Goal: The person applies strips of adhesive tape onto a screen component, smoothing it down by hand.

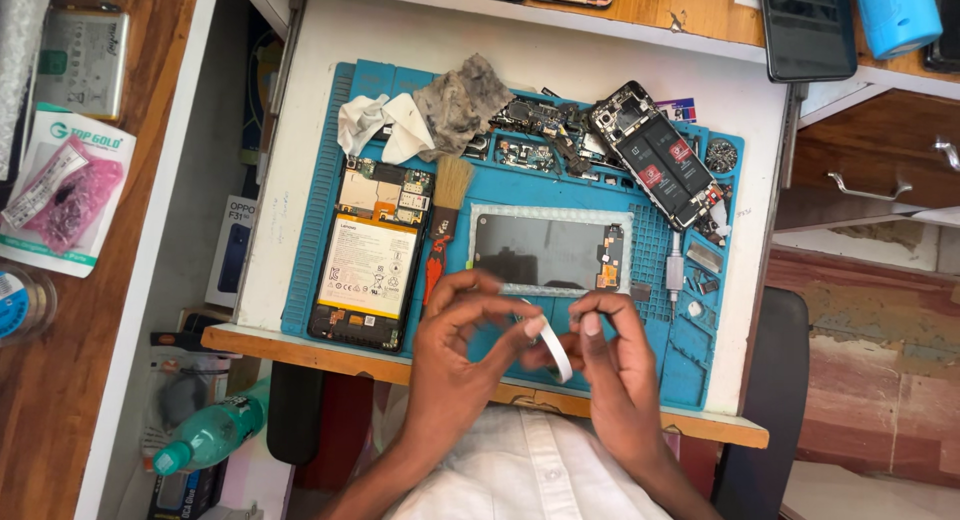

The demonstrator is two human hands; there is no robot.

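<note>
My left hand point(455, 355) and my right hand point(612, 365) meet near the front edge of the blue repair mat point(520, 195). Together they pinch a thin white strip point(555, 355), likely tape, that curves between the fingertips. Just beyond the hands lies a phone screen frame point(548, 250) with a dark panel. To its left rests an opened phone point(372, 252), back off, its battery showing. Between the two lies a brush point(447, 212) with an orange handle.
A second opened phone point(655, 165) leans at the mat's right rear, beside loose circuit boards point(535, 135) and crumpled cloths point(430, 110). A dark phone point(805, 25) and a blue cylinder point(897, 15) sit on the shelf behind. A green bottle point(210, 430) lies below left.
</note>
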